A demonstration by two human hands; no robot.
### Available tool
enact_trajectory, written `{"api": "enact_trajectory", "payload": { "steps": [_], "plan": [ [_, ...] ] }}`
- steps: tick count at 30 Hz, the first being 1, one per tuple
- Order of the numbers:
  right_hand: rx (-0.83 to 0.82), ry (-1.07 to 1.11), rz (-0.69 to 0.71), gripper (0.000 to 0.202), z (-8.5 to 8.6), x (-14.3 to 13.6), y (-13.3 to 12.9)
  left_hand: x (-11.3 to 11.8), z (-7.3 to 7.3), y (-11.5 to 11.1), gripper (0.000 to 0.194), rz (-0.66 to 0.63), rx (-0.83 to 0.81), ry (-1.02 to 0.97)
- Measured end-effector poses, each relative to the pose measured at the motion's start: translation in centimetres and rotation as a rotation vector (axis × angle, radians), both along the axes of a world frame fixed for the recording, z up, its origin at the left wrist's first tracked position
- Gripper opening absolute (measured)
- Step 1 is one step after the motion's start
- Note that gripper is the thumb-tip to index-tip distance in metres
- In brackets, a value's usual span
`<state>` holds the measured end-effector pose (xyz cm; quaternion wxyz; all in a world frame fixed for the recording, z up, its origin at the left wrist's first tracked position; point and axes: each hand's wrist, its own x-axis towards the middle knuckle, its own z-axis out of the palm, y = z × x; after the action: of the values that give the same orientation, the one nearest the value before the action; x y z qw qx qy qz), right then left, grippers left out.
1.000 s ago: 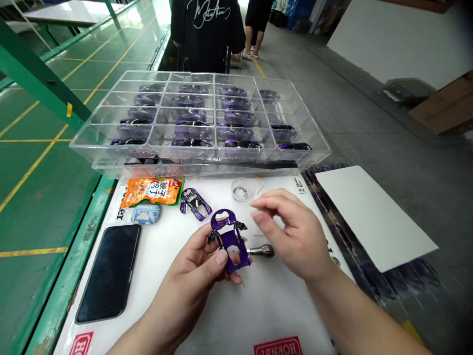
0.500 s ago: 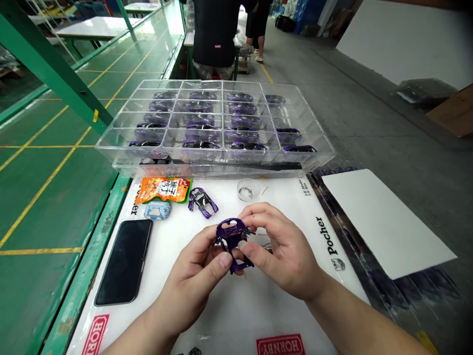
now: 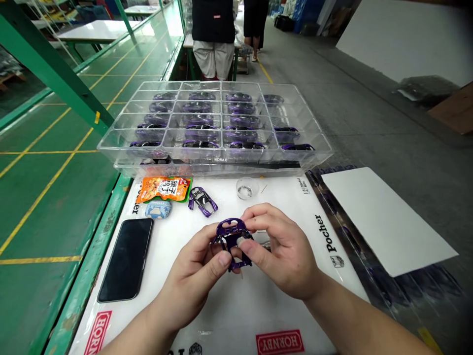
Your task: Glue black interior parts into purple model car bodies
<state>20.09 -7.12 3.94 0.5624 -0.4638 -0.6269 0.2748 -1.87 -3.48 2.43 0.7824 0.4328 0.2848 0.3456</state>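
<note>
Between my two hands, above the white mat, is a purple model car body shell (image 3: 231, 228) with its hollow inside facing me. My left hand (image 3: 201, 266) is closed on its left side, thumb on the near edge and fingers beneath. On the opposite side my right hand (image 3: 283, 251) grips it, with the thumb pressing inside the shell and the fingers behind its edge. A second purple car body (image 3: 203, 202) lies on the mat beyond my left hand. Past my right hand sits a small clear round dish (image 3: 247, 189) with tiny bits in it.
A clear compartment tray (image 3: 216, 160) of purple car bodies spans the mat's far end. At left lie a black phone (image 3: 125, 260), a blue case (image 3: 158, 209) and an orange snack packet (image 3: 164, 189). White board (image 3: 388, 222) covers more trays at right. Two people stand beyond.
My hands and the car body stay almost in place, with the right thumb shifting slightly inside the shell. The person ahead has risen higher in view, showing light trousers.
</note>
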Motion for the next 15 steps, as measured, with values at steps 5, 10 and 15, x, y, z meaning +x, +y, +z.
{"api": "enact_trajectory", "payload": {
  "steps": [5, 10, 15],
  "plan": [
    [0.063, -0.034, -0.046, 0.022, -0.17, -0.18, -0.04, 0.22, 0.43, -0.01, 0.029, 0.026, 0.063, 0.043],
    [0.078, -0.052, -0.073, 0.024, -0.1, -0.28, -0.03, 0.25, 0.72, -0.2, 0.028, 0.063, 0.128, 0.097],
    [0.076, -0.062, -0.097, 0.026, -0.06, -0.46, -0.13, 0.01, 0.35, -0.42, 0.032, 0.098, 0.24, 0.208]
  ]
}}
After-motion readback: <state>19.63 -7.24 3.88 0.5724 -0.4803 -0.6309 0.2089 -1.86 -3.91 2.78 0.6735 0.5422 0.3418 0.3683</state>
